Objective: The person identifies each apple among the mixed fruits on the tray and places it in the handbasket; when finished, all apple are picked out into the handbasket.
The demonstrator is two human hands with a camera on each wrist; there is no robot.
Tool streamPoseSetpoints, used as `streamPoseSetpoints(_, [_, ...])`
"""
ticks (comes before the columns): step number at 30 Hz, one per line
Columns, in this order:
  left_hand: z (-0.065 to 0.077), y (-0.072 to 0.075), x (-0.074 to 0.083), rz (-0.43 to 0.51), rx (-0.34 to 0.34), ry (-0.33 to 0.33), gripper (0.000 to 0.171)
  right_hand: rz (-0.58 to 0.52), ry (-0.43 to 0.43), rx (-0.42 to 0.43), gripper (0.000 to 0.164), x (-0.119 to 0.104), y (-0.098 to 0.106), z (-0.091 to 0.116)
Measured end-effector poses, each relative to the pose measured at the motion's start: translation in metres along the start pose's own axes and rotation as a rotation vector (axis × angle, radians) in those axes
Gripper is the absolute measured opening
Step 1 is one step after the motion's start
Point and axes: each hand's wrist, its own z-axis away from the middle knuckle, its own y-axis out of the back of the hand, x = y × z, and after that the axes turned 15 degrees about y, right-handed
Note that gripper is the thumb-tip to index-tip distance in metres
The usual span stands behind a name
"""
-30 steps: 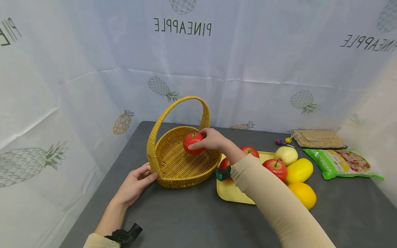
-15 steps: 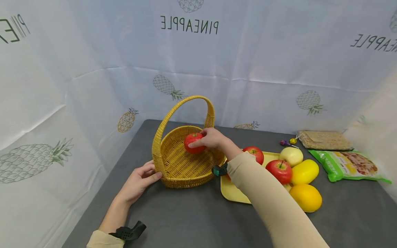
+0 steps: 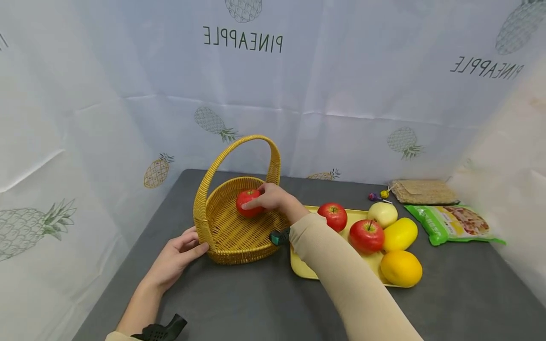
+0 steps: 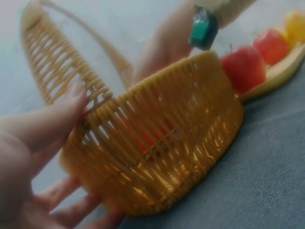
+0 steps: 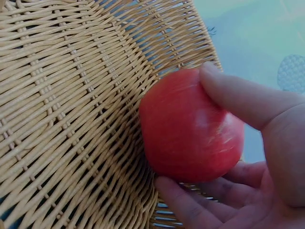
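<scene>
The left grip [image 3: 177, 258] is cupping the basket [image 3: 243, 258] at its eight o'clock. The right grip [image 3: 273, 196], the nearer hand, is holding one red apple [image 3: 246, 211] at its nine o'clock, inside the basket; the apple is showing no clear long axis. Toward three o'clock, two more visible apples [image 3: 368, 236], one pale fruit [image 3: 382, 214] and two yellow fruits [image 3: 401, 268] are resting on or against one tray [image 3: 303, 269]. At the tray's two o'clock, one green bag [image 3: 452, 225], two small sweets [image 3: 385, 193] and one tan packet [image 3: 424, 191] are lying.

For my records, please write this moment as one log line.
left hand: holds basket; right hand: grips apple inside basket; tray: more apples
</scene>
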Motion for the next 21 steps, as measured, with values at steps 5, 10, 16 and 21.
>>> streamPoseSetpoints(5, [0.0016,0.0017,0.0002,-0.008,-0.008,0.005,0.035,0.048,0.001,-0.016,0.082,0.0006,-0.0045,-0.0034])
streamPoseSetpoints(10, [0.002,-0.0003,-0.0003,0.003,-0.004,0.008,0.034,0.098,0.028,-0.061,0.075,-0.0027,-0.004,-0.0008])
streamPoseSetpoints(16, [0.0058,-0.0023,0.0006,0.016,-0.011,0.018,0.029,0.116,0.038,-0.121,0.07,-0.0059,-0.0041,0.0042])
streamPoseSetpoints(21, [0.0056,-0.0019,0.0017,0.022,-0.019,0.003,0.029,0.098,0.042,-0.107,0.071,-0.0055,-0.0037,0.0059])
